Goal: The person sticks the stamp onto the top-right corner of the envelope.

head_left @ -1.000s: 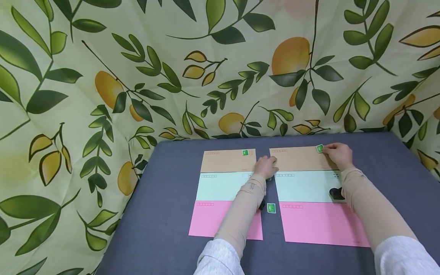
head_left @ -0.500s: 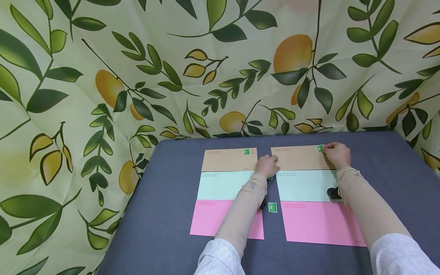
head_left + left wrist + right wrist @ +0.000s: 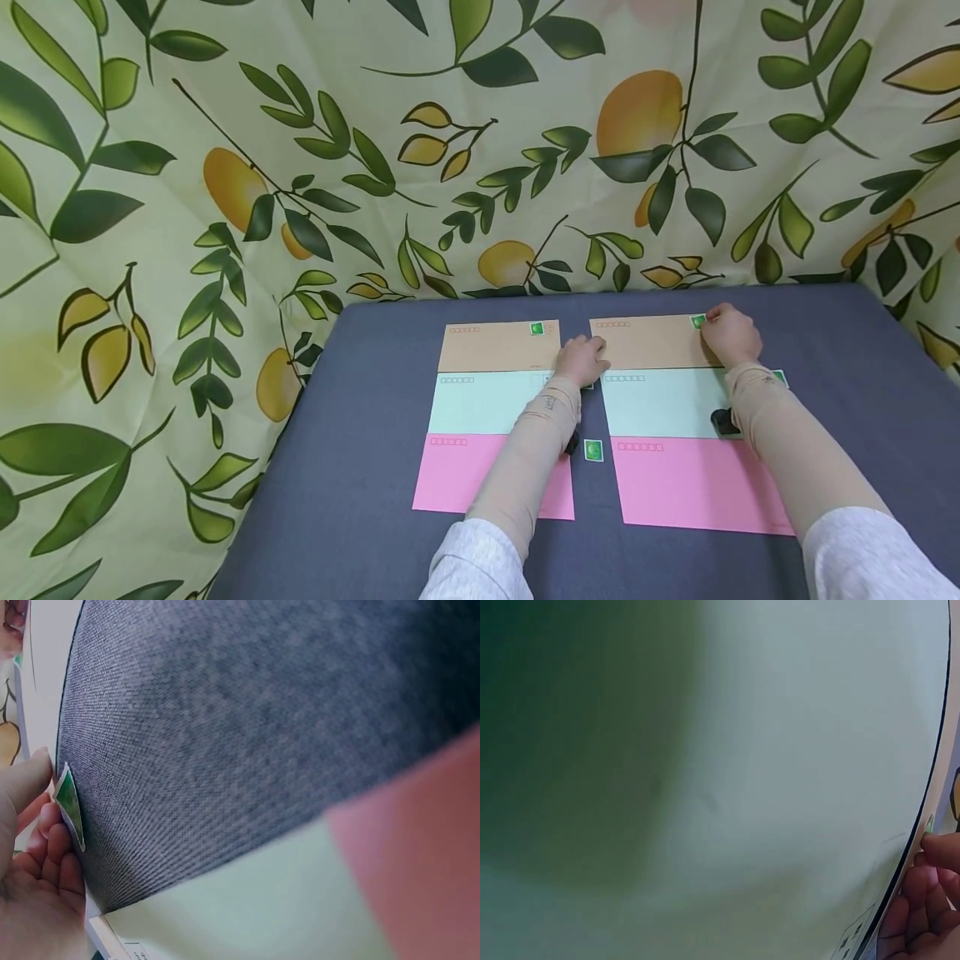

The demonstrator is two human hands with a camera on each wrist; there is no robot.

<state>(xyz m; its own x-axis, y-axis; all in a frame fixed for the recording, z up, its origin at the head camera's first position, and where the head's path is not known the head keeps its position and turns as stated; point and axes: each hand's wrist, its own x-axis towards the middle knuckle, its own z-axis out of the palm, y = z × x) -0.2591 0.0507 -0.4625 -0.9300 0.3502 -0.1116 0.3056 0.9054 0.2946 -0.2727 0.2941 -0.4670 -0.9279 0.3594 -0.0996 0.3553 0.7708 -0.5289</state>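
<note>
I reach both arms forward over the table (image 3: 337, 467), forearms slanting inward. My right hand (image 3: 733, 336) pinches the edge of a green stamp (image 3: 697, 320) — it sits at the far right corner of the right-hand brown envelope (image 3: 648, 343). My left hand (image 3: 581, 361) rests at that envelope's left edge, fingers curled — I cannot tell whether they pinch it. A second stamp (image 3: 69, 806) lies by those fingers; a black object (image 3: 723, 422) sits beside my right forearm (image 3: 806, 446).
</note>
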